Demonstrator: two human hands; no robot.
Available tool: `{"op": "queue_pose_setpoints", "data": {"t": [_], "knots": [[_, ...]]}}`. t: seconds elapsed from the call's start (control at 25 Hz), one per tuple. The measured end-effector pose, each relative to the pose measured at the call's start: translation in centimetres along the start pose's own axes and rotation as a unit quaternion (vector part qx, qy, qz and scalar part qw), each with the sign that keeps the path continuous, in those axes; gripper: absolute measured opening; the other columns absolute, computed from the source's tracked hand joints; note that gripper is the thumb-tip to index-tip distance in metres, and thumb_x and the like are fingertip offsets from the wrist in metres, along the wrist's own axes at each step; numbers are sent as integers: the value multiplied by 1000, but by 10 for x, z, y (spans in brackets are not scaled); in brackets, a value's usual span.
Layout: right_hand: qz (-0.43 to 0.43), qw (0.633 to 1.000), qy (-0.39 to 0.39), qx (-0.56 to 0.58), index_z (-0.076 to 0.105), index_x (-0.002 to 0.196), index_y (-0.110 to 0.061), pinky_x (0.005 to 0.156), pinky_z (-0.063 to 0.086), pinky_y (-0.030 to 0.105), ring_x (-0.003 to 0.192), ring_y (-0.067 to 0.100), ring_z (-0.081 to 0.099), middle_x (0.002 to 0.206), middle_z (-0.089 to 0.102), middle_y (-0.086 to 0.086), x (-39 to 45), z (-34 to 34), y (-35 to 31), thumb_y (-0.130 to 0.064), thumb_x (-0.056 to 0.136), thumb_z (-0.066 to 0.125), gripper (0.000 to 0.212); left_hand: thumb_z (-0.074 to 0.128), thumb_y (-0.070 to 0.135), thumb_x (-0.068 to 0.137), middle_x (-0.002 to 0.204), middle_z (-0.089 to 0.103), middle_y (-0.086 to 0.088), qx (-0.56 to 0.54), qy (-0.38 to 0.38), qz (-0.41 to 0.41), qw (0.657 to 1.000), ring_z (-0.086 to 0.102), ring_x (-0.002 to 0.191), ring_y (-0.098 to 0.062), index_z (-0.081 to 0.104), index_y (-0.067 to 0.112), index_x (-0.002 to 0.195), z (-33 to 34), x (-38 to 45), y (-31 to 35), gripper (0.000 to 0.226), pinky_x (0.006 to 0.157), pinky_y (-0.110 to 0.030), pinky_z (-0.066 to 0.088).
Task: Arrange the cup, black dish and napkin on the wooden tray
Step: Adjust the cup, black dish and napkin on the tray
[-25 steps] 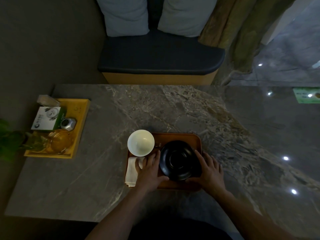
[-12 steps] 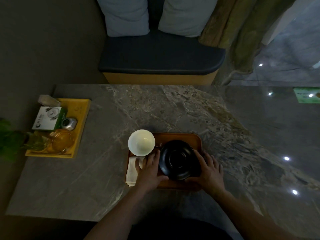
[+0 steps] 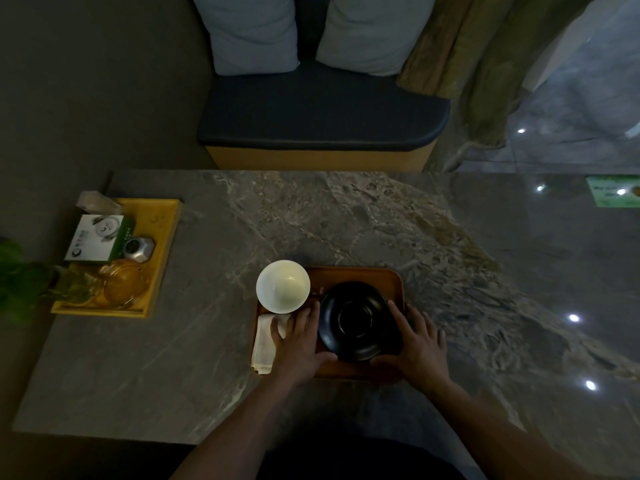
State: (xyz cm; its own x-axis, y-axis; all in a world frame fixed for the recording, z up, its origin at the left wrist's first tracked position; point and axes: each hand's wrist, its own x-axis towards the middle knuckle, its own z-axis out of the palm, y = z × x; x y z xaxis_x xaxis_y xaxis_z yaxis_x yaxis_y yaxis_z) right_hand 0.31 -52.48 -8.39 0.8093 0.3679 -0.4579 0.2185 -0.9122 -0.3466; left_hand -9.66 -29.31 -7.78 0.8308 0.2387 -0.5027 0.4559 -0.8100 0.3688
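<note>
Seating step: both my hands, left hand (image 3: 300,344) and right hand (image 3: 417,344), cup the black dish (image 3: 355,320) at nine and three o'clock on the wooden tray (image 3: 391,282); next, release squarely.

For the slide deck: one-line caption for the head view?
Both hands flank black dish on wooden tray.

Dim room. A grey marble-patterned table (image 3: 346,220) with pale veining fills the foreground. Beyond its far edge stands a bench seat (image 3: 318,112) with a dark blue cushion on a light wooden base, and two pale pillows (image 3: 252,32) lean upright at its back. An olive-green curtain (image 3: 485,57) hangs at upper right. The glossy grey floor (image 3: 571,109) reflects small ceiling-light spots. The wall (image 3: 97,81) at left is plain and dark.
</note>
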Motion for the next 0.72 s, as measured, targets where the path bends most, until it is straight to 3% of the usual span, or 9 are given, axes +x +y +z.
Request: {"op": "queue_pose_setpoints", "data": {"t": [0.44, 0.72], "knots": [[6, 1000, -21, 4, -16, 139, -62, 113, 12, 63, 147, 31, 3, 161, 10, 1, 1, 0, -2, -87, 51, 56, 116, 64, 58, 81, 165, -2, 2, 10, -7, -12, 1000, -2, 151, -24, -11, 28, 154, -5, -1, 4, 109, 114, -61, -13], [-36, 998, -46, -25, -8, 147, -45, 116, 12, 61, 147, 31, 1, 162, 5, 1, -1, -13, 1, -75, 70, 59, 107, 65, 58, 81, 164, 6, 5, -1, 22, -34, 999, 4, 150, -20, 9, 28, 155, -7, -13, 8, 97, 118, -55, -4]]}}
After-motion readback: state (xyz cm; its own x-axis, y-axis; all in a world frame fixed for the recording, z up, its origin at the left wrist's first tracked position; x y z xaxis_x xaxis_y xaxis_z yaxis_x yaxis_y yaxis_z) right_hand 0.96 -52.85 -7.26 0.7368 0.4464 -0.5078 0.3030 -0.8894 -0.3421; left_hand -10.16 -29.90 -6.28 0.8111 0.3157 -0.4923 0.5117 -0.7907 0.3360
